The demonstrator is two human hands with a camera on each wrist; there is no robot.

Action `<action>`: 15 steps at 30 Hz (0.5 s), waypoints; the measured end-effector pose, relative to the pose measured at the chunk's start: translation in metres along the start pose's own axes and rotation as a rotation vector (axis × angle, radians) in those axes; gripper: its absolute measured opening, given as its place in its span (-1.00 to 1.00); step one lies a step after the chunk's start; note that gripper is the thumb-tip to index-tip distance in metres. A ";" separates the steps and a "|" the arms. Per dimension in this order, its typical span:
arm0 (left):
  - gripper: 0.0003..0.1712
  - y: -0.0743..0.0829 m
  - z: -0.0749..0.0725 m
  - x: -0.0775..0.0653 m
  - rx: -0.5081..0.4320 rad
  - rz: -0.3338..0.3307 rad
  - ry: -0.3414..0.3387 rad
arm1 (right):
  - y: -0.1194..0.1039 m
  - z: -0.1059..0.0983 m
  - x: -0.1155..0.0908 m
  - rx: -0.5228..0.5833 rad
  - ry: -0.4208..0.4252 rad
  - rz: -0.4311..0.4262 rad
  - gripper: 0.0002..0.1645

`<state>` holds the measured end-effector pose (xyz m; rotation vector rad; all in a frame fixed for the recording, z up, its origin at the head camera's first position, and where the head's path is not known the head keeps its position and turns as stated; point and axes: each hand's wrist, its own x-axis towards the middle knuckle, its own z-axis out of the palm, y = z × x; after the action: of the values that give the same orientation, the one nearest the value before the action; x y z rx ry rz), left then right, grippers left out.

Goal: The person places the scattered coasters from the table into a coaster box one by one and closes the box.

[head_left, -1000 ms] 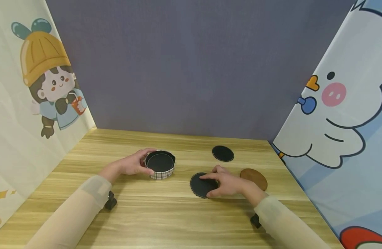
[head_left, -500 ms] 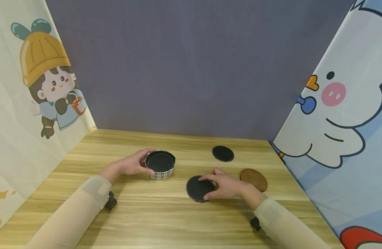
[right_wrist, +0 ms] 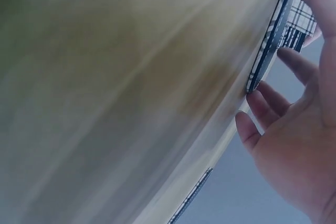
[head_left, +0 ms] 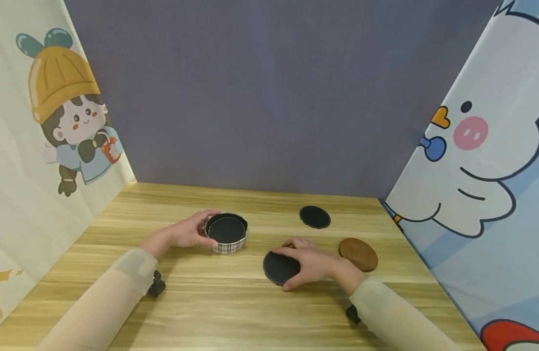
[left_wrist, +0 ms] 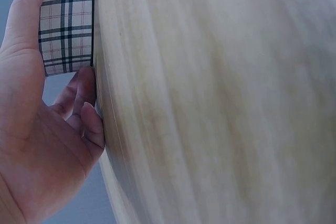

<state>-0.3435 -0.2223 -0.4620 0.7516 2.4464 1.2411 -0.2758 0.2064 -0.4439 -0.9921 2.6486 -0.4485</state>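
A: Holding what with the left hand?

B: Gripping a shallow round box walled in cream plaid with dark bands and thin red lines. Curled round the side, with the thumb along the near wall and the fingers behind; spread just enough to fit.

A: Resting where?

B: Standing upright on the pale, streaky wood-grain table, left of the middle, and showing a black circular face sunk inside the rim.

A: And doing what with the right hand?

B: Spanning a thin black disc with a patterned edge, with the thumb by the near edge and the fingertips toward the far one. Spread wide. Cannot tell whether pinching or merely touching.

A: Lying where, that disc?

B: Right of the box and nearer the person, apart from it.

A: Seeing anything farther out?

B: Yes: behind the right hand, a second black disc, lying flat; to the right, beside the wrist, a smooth brown disc. Beyond, a plain grey-purple backdrop, flanked by cartoon-printed panels.
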 end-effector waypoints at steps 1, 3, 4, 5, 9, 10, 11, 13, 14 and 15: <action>0.25 0.000 0.000 0.000 0.001 0.002 0.000 | 0.000 0.000 0.000 0.000 0.000 -0.008 0.18; 0.25 0.000 0.000 0.000 -0.001 0.005 0.000 | 0.000 -0.001 0.001 0.000 0.001 -0.020 0.16; 0.25 0.000 0.000 0.000 -0.002 0.006 -0.001 | 0.000 -0.001 0.001 0.000 0.002 -0.026 0.15; 0.25 0.000 0.000 0.000 -0.002 0.007 0.000 | 0.000 -0.001 0.001 0.003 0.002 -0.030 0.15; 0.25 0.000 0.000 -0.001 -0.003 0.003 0.002 | 0.002 -0.001 0.001 0.012 0.005 -0.038 0.14; 0.25 0.000 0.000 0.000 0.000 0.002 0.004 | 0.003 -0.001 0.001 0.013 0.004 -0.038 0.14; 0.25 0.001 0.000 -0.001 0.003 -0.001 0.005 | 0.003 0.000 0.001 0.013 0.005 -0.038 0.13; 0.25 0.001 0.000 -0.001 0.008 -0.006 0.008 | 0.003 0.000 0.001 0.012 0.007 -0.037 0.13; 0.25 0.001 0.000 -0.001 0.008 -0.006 0.007 | 0.003 0.000 0.002 0.014 0.006 -0.036 0.13; 0.25 0.001 0.000 -0.001 0.008 -0.006 0.008 | 0.002 0.000 0.001 0.015 0.007 -0.034 0.13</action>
<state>-0.3422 -0.2223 -0.4610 0.7419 2.4590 1.2352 -0.2780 0.2070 -0.4454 -1.0337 2.6346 -0.4802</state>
